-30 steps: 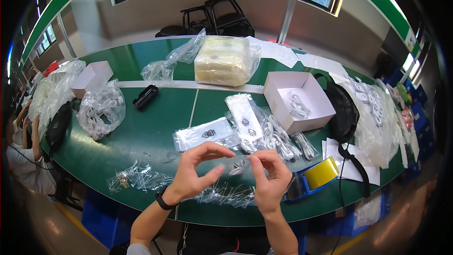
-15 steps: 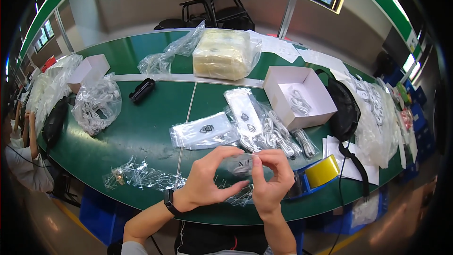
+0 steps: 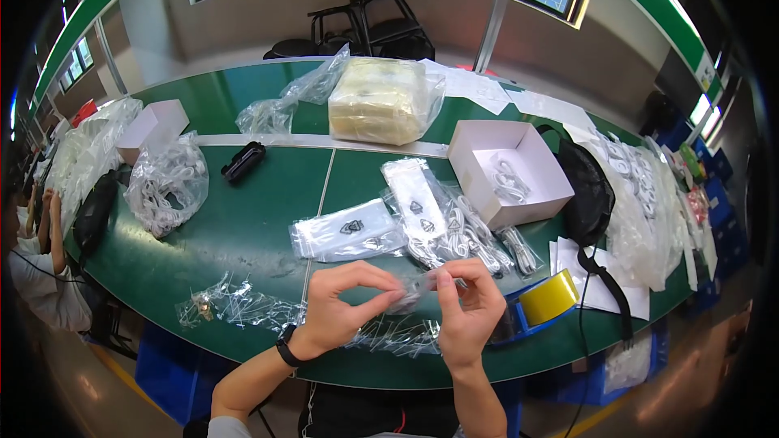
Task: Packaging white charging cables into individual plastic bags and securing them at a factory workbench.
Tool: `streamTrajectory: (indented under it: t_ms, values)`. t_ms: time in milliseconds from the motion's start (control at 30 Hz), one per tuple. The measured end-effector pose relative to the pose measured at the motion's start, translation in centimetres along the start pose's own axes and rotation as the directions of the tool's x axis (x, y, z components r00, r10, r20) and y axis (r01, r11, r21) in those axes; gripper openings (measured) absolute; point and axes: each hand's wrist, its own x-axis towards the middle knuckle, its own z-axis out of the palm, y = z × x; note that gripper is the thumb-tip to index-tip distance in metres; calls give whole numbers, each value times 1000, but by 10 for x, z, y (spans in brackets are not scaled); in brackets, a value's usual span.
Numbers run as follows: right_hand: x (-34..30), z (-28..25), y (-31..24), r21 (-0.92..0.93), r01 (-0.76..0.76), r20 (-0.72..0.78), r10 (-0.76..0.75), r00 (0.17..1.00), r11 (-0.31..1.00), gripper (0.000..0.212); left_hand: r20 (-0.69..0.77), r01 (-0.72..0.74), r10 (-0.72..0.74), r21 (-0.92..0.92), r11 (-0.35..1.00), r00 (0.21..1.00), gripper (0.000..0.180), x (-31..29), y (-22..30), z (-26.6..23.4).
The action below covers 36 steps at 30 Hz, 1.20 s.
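Observation:
Low over the near part of the table, a small clear plastic bag (image 3: 412, 295) spans the space between my hands. My left hand (image 3: 347, 308) pinches its left side between thumb and fingers. At the bag's upper right edge, my right hand (image 3: 469, 308) has thumb and forefinger pressed together on it. Something greyish shows inside, too blurred to make out. Beyond my hands lie flat stacks of clear bags (image 3: 349, 229) with a dark printed mark, beside several bagged white cables (image 3: 479, 235). Silvery twist-tie-like strips (image 3: 243, 302) spread across the table near my left wrist.
A white open box (image 3: 510, 182) with a cable inside stands at right, beside a black bag (image 3: 591, 186) and a yellow tape roll (image 3: 550, 298) on a blue dispenser. A wrapped yellowish block (image 3: 377, 101) sits at the back. A bag of cables (image 3: 166, 186) lies left.
My left hand has moved slightly left and down, its thumb and fingers now closed on the bag. The bag has turned and looks more crumpled. My right hand stays nearly in place.

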Motion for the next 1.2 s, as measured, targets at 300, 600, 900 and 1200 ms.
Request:
streamTrajectory:
  t_ms: [300, 600, 900, 1200]
  values:
    - [1, -3, -1, 107, -125, 116, 112, 987, 986, 11, -27, 171, -192, -340, 925, 981, 13, -3, -4, 1]
    - [4, -5, 1, -35, 46, 321, -32, 947, 998, 12, -51, 179, -220, -416, 892, 974, 14, -3, -1, -3]
    - [2, -10, -1, 116, -114, 213, 87, 973, 987, 8, 61, 264, -259, -319, 910, 964, 10, -1, 5, -10]
    - [4, -19, 0, 213, -133, 280, 70, 958, 968, 15, 205, 226, -172, -278, 934, 964, 20, 5, 13, -24]
